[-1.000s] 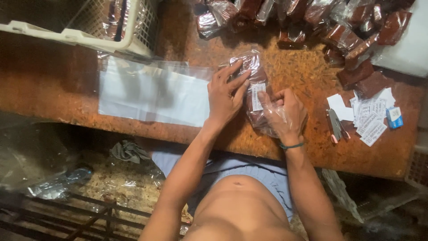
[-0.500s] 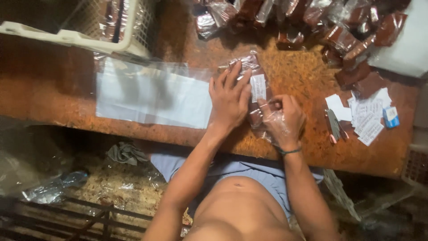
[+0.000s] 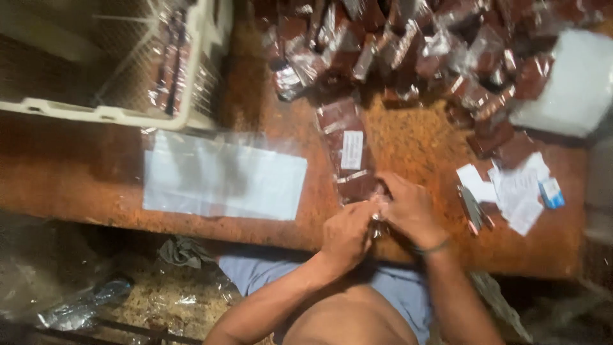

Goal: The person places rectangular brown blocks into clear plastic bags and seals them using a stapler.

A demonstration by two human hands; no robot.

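Both hands, left hand [image 3: 346, 233] & right hand [image 3: 408, 207], pinch shut the near end of a clear packet [image 3: 350, 153] w/ white label, flat on desk [image 3: 408, 140] at frame centre; steadies it.

The whole view is motion-blurred, so the white label [image 3: 352, 149] on the clear packet [image 3: 348, 153] cannot be read. The packet's near end is hidden under the left hand [image 3: 347, 234] and right hand [image 3: 408, 207]. The basket [image 3: 115, 112] and the packet pile [image 3: 408, 45] are cut off by the top edge.
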